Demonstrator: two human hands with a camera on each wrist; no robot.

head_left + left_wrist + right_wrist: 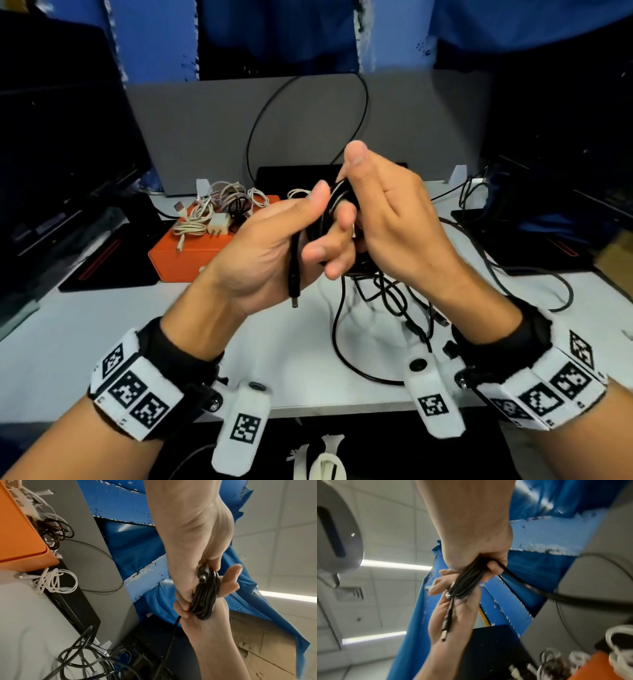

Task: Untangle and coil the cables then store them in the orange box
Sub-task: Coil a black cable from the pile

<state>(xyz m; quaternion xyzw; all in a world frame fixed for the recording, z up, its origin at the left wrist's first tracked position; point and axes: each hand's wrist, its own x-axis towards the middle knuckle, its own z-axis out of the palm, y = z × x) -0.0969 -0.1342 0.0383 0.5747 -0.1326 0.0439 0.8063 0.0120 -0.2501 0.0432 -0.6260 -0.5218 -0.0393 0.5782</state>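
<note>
Coiling is under way: both the left hand [274,246] and right hand [387,212] grip a black cable [337,202] bundle above the bench [85,329]. Its tail seems caught in the tangle [394,294]; next, free it, then reach the orange box [191,253].

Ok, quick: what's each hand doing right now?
Left hand: grips the coiled black cable bundle.
Right hand: grips the same bundle's top.

White desk [85,329]: orange box [185,255] at back left, heaped with white cables [202,212]; loose black cables [387,298] tangled at centre right; black mats [113,263] along both sides.
</note>
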